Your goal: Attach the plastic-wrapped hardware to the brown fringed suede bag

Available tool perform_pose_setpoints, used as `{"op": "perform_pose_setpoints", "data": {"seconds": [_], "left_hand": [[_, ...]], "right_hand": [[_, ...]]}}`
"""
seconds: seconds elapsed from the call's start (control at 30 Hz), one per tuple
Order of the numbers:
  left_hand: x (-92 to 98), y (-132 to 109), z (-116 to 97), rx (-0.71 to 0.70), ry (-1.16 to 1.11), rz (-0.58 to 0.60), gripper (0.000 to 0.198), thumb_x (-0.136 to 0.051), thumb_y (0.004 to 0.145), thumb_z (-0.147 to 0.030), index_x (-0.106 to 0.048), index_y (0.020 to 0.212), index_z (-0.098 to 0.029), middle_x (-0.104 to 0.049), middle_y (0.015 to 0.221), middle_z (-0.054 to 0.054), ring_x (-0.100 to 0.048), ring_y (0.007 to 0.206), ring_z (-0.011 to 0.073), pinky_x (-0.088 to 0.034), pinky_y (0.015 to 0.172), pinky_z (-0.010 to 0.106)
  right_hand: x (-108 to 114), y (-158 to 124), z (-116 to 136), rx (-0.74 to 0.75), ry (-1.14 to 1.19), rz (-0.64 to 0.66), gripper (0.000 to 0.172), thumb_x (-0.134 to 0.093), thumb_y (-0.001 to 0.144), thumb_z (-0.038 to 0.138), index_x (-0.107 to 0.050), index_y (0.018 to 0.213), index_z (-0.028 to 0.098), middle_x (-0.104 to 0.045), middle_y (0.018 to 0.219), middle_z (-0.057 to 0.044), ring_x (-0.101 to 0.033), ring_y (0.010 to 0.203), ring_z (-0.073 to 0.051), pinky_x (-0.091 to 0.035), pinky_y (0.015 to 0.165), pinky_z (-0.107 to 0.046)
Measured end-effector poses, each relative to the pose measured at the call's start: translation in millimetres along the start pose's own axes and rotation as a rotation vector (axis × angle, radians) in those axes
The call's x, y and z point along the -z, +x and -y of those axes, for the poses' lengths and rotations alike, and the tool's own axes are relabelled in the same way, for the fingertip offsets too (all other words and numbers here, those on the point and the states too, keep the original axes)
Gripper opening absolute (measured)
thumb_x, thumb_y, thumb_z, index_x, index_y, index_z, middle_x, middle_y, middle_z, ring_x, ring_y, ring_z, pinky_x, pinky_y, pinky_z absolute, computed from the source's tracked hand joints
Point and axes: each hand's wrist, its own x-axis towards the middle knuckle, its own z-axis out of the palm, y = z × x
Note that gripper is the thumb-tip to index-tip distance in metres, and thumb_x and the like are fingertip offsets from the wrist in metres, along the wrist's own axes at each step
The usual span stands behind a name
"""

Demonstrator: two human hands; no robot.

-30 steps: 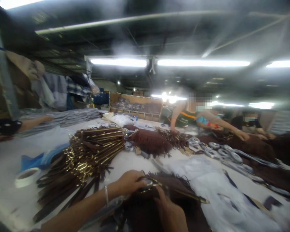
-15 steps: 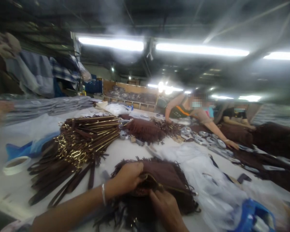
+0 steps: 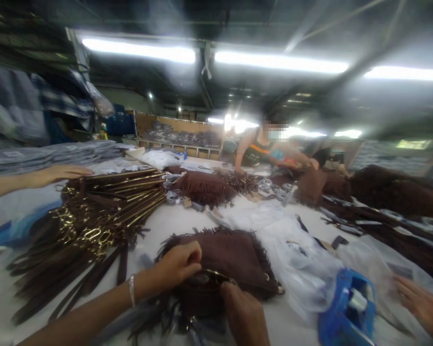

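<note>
A dark brown fringed bag (image 3: 231,250) lies in front of me, its gold zipper (image 3: 216,274) partly open. My left hand (image 3: 182,262), with a bracelet at the wrist, is closed at the left side of the opening and grips the bag's edge. At the right end of the zipper, the fingers of my right hand (image 3: 243,310) are pinched; they seem to hold the zipper, though the fingertips are partly hidden. More dark fringe hangs below the opening.
Brown straps with gold clasps (image 3: 94,235) are heaped at left, with a co-worker's hand (image 3: 61,175) on them. A blue tape dispenser (image 3: 346,307) and clear plastic bags (image 3: 292,254) lie at right, near another person's hand (image 3: 418,302). A masked co-worker (image 3: 260,149) stands across the table.
My left hand has curled more and shifted left. The zipper opening looks narrower. A hand has reached onto the straps, another has appeared at right, and the co-worker opposite has lifted a brown piece.
</note>
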Motion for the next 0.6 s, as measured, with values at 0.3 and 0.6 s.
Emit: {"op": "perform_pose_setpoints", "data": {"seconds": [0.3, 0.6], "left_hand": [[-13.0, -4.2, -13.1, -0.042, 0.163, 0.054, 0.028, -0.07, 0.082, -0.022, -0.053, 0.104, -0.023, -0.057, 0.108, 0.003, -0.051, 0.101, 0.0252, -0.043, 0.086, 0.037], [-38.1, 1.5, -18.8, -0.207, 0.517, 0.122, 0.02, -0.047, 0.084, -0.003, -0.054, 0.097, -0.017, -0.058, 0.098, 0.01, -0.051, 0.086, 0.028, -0.045, 0.076, 0.041]], "right_hand": [[-11.0, -18.6, -1.8, -0.357, -0.006, -0.081, 0.019, -0.041, 0.101, 0.034, -0.052, 0.108, 0.021, -0.062, 0.099, -0.01, -0.062, 0.09, -0.027, -0.049, 0.078, -0.04], [9.2, -13.9, -4.1, -0.44, 0.198, -0.025, 0.012, -0.044, 0.096, 0.019, -0.055, 0.091, 0.023, -0.063, 0.09, -0.004, -0.063, 0.083, -0.022, -0.048, 0.075, -0.035]]}}
